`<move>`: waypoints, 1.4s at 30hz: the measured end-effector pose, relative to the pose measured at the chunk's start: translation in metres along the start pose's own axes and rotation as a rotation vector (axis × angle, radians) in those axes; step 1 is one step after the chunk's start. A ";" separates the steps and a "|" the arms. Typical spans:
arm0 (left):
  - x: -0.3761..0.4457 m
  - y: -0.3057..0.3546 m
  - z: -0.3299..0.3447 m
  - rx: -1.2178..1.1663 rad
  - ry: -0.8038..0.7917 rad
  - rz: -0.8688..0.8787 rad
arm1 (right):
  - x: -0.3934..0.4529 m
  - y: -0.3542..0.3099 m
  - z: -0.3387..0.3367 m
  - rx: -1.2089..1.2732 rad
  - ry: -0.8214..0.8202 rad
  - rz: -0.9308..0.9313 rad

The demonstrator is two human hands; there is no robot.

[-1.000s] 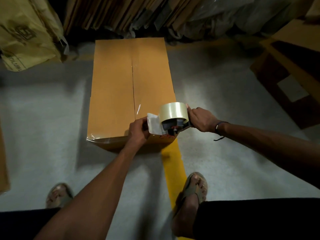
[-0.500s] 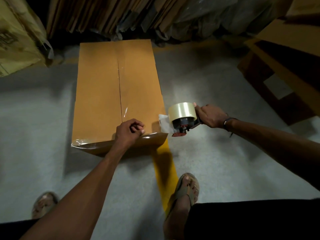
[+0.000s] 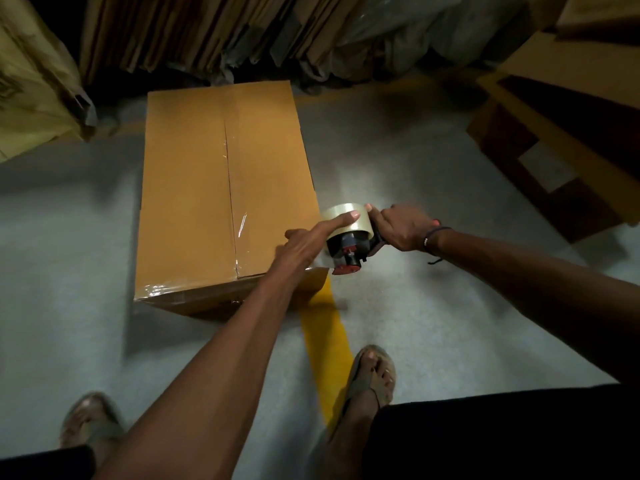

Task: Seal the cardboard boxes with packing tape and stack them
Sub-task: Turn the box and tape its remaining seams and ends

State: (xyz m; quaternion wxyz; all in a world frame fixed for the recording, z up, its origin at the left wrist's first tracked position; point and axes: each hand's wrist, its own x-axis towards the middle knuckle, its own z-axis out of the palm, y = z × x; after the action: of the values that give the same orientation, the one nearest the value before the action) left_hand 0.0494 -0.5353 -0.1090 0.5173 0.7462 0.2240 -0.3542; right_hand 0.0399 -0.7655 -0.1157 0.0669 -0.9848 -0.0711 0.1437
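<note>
- Box sits on the grey floor ahead of me, flaps closed, clear tape along its centre seam and over the near edge.
- My right hand grips the handle of the dispenser, just off the box's near right corner.
- My left hand reaches over that corner, fingers straight, forefinger resting on the tape roll.
- Both hands meet at the dispenser, to the right of the seam.
- Yellow line runs from the box toward my right foot.

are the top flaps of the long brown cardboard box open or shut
Shut. The long brown cardboard box has both top flaps lying flat, meeting at the centre seam, with shiny clear tape running along it.
</note>
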 end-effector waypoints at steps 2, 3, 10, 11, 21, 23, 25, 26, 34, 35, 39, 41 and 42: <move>-0.003 0.001 0.000 -0.089 -0.017 0.036 | 0.001 -0.003 0.000 0.010 -0.021 0.018; -0.001 0.000 -0.001 -0.139 -0.036 0.047 | 0.003 -0.005 -0.001 0.002 -0.026 0.019; 0.008 -0.009 0.019 0.099 0.055 0.127 | -0.002 0.010 0.013 -0.117 -0.007 0.084; 0.008 -0.009 0.017 0.121 0.052 0.121 | -0.001 0.010 0.013 -0.125 0.013 0.079; 0.016 -0.005 -0.003 0.364 -0.061 0.154 | -0.019 0.022 0.005 -0.136 0.230 0.297; 0.017 -0.007 -0.006 0.451 -0.078 0.223 | -0.035 0.019 0.031 -0.049 0.279 0.475; 0.017 -0.013 -0.010 0.538 -0.061 0.337 | -0.045 0.009 0.069 0.044 0.253 0.591; 0.018 -0.017 -0.013 0.564 -0.039 0.400 | -0.048 0.005 0.089 0.102 0.227 0.627; 0.036 -0.042 -0.022 0.650 0.001 0.599 | -0.044 -0.009 0.189 0.347 0.027 0.784; 0.038 -0.043 -0.023 0.650 0.007 0.607 | -0.042 -0.010 0.194 0.366 0.030 0.790; 0.040 -0.045 -0.023 0.673 0.024 0.642 | -0.034 -0.013 0.209 0.483 0.030 0.824; 0.041 -0.047 -0.024 0.674 0.034 0.687 | -0.033 -0.016 0.216 0.531 0.024 0.843; 0.040 -0.048 -0.025 0.679 0.044 0.712 | -0.033 -0.017 0.221 0.557 0.025 0.855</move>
State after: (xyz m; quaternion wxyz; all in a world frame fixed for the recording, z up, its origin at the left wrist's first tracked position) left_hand 0.0497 -0.4956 -0.1635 0.3288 0.9102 -0.1622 -0.1928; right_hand -0.0582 -0.7296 -0.3140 0.2630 -0.8722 0.3801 0.1601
